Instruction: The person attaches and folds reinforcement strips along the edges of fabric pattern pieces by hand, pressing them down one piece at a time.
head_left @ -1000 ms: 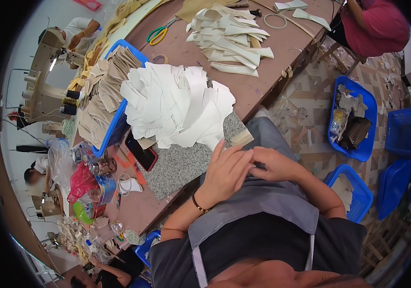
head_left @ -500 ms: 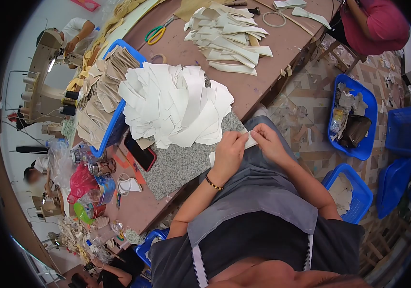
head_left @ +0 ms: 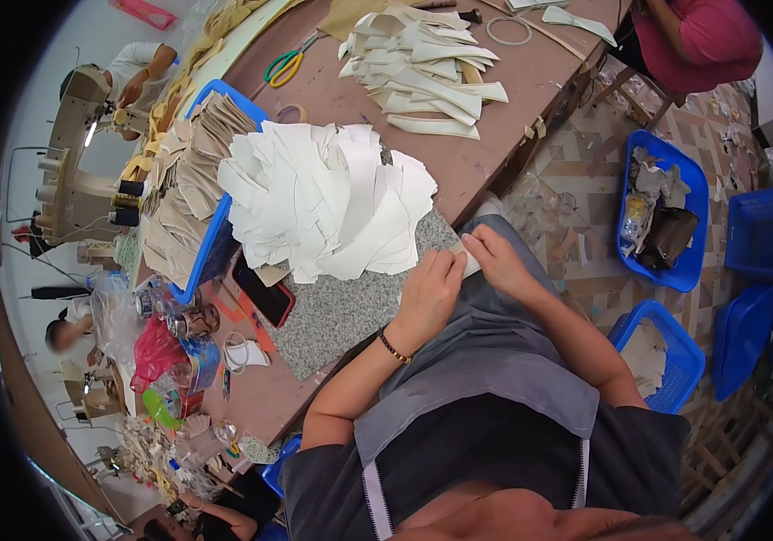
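A pale flat piece is pinched between my two hands at the near edge of the grey speckled slab. My left hand, with a beaded bracelet at its wrist, has its fingers closed on the left part of the piece. My right hand grips its right part with thumb and fingers. Much of the piece is hidden by my fingers. Just beyond my hands, a large heap of white pieces lies on the slab.
More pale strips, green-and-yellow scissors and a phone are on the table. A blue basket of beige pieces stands left. Blue bins are on the floor at right. Co-workers sit nearby.
My hands have come away from a lower, overlapped pose and now hold the pale piece between them, a little higher. The view has shifted slightly.
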`<state>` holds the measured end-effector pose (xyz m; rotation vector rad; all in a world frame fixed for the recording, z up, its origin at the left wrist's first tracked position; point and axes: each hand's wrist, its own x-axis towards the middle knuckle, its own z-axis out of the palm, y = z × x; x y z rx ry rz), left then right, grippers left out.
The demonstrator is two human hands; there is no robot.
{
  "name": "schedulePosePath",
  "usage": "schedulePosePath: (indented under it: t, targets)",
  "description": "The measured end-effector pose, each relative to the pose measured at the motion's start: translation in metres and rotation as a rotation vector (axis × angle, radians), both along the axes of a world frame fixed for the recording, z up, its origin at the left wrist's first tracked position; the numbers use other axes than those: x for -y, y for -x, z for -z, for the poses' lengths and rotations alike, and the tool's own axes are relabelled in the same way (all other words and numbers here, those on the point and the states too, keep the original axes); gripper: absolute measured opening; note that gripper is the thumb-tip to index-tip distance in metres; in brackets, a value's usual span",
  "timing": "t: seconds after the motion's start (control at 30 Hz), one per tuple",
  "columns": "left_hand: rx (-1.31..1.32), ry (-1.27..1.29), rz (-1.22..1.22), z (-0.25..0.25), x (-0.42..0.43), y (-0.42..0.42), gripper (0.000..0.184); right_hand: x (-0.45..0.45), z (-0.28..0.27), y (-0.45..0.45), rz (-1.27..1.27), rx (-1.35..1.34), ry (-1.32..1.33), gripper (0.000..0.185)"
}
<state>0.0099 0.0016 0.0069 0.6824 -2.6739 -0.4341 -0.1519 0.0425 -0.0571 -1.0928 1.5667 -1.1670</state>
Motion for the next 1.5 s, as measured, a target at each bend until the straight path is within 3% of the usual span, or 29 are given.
schedulePosePath:
  t: [0.23, 1.33, 1.5]
  targets:
    - [0.019, 0.026, 0.022, -0.002, 0.004, 0.002, 0.042, 0.005, 0.034, 0.001, 0.072, 0.259, 0.033, 0.030]
    - [0.080, 0.007, 0.043, -0.012, 0.013, -0.021, 0.038, 0.009, 0.096, 0.022, 0.055, 0.265, -0.014, 0.030]
    - [-0.002, 0.003, 0.003, -0.001, 0.013, -0.006, 0.040, 0.016, 0.121, 0.020, 0.112, 0.272, 0.013, 0.029]
